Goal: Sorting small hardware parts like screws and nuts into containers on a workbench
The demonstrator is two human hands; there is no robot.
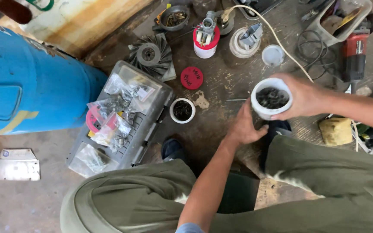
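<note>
The right hand [304,96] is closed around a white round plastic cup [271,98] that is filled with small dark metal parts, probably screws and nuts. The cup is lifted a little above the stained, worn surface [229,82]. The left hand [244,128] is just under and beside the cup, with the fingers curled at its lower wall; I cannot tell if it really grips the cup or only supports it from below. So both hands are together at the same cup, in front of the person's knees in green trousers [324,172].

As a judgement, the sorting work is in an early or middle stage: the cup is full, nothing is poured out on the surface near the hands, and no single part is picked out between the fingers.

The cup stands almost upright. Its long axis goes up and down, and the open mouth points up toward the camera, with a slight tilt away from the person.

To the left of the left hand stands a second, smaller white cup [182,110] with dark parts inside, well apart from the hands. Further left lies a grey plastic case [150,125] carrying clear bags of small hardware [113,112]. Beyond the hands are a red round lid [192,77] and a white lid [273,55].
</note>
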